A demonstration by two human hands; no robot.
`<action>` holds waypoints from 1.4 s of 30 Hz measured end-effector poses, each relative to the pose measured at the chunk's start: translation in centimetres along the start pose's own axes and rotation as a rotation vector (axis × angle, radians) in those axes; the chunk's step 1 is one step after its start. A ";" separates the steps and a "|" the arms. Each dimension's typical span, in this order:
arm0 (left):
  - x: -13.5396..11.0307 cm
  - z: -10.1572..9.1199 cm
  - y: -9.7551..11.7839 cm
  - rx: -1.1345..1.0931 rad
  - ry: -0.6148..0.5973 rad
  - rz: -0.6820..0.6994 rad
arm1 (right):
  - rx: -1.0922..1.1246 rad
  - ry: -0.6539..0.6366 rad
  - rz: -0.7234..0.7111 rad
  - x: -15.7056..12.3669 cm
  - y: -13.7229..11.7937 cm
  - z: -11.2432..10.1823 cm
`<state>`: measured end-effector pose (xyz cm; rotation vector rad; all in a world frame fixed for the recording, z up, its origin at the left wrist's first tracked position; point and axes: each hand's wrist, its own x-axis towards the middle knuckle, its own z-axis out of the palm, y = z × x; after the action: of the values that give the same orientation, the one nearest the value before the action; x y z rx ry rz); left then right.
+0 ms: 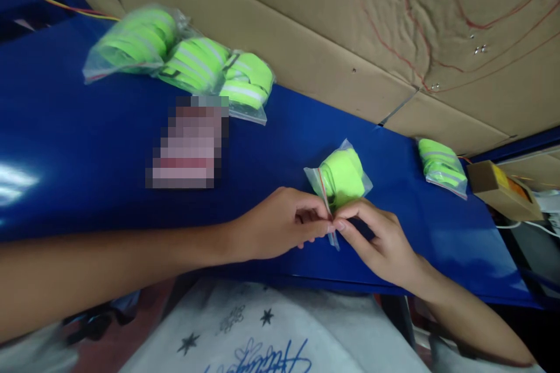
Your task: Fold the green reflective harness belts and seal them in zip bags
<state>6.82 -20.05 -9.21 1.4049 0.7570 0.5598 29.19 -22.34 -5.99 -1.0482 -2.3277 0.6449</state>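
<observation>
Near the front edge of the blue table, both hands pinch the red-striped zip strip of a clear zip bag [322, 180]. Inside the bag is a rolled neon-yellow strap [343, 175]. My left hand [284, 224] comes from the left, its thumb and forefinger closed on the strip. Beside it my right hand [378, 239] grips the same strip, and the fingertips of the two hands almost meet. The bag's far end rests towards the back of the table, and its lower corner pokes out below the fingers.
Several bagged neon bands [195, 64] lie at the back left against a cardboard panel [306, 35]. A blurred-out flat object [188, 151] sits in front of them. Another bagged band [441, 163] and a small cardboard box [503, 192] are at the right end of the blue table [87, 145].
</observation>
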 end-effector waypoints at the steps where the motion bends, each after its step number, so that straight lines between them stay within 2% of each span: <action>1: 0.0 0.0 0.0 0.021 0.005 0.000 | -0.009 0.009 0.002 0.0 0.0 0.0; 7: 0.0 -0.3 0.1 0.139 -0.027 0.011 | 0.093 0.001 0.078 0.0 0.4 0.1; 11: 0.0 -0.6 0.1 0.134 -0.039 0.014 | 0.156 -0.018 0.131 -0.2 0.6 0.3; 18: 0.1 -0.5 0.4 0.073 -0.004 -0.050 | 0.413 -0.057 0.206 0.1 0.8 0.5; 23: 0.1 -0.5 0.5 0.112 0.003 -0.052 | 0.423 -0.059 0.253 0.0 0.9 0.6; 29: 0.0 -0.7 0.8 0.177 0.052 -0.097 | 0.355 -0.036 0.235 0.0 0.8 1.0; 32: -0.1 -0.7 1.0 0.174 0.043 -0.049 | 0.282 -0.017 0.227 0.0 0.6 1.2; 35: -0.2 -0.7 1.2 0.178 0.036 0.020 | 0.142 0.023 0.174 -0.2 0.2 1.3; 39: -0.3 -0.5 1.4 0.118 0.019 0.040 | -0.087 0.100 0.035 -0.4 -0.5 1.2; 42: -0.3 -0.3 1.4 0.087 0.023 0.052 | -0.208 0.125 -0.008 -0.3 -0.9 1.1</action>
<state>6.49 -19.93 -7.73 1.5043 0.7730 0.5905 28.17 -23.36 -6.36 -1.1347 -2.3244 0.3280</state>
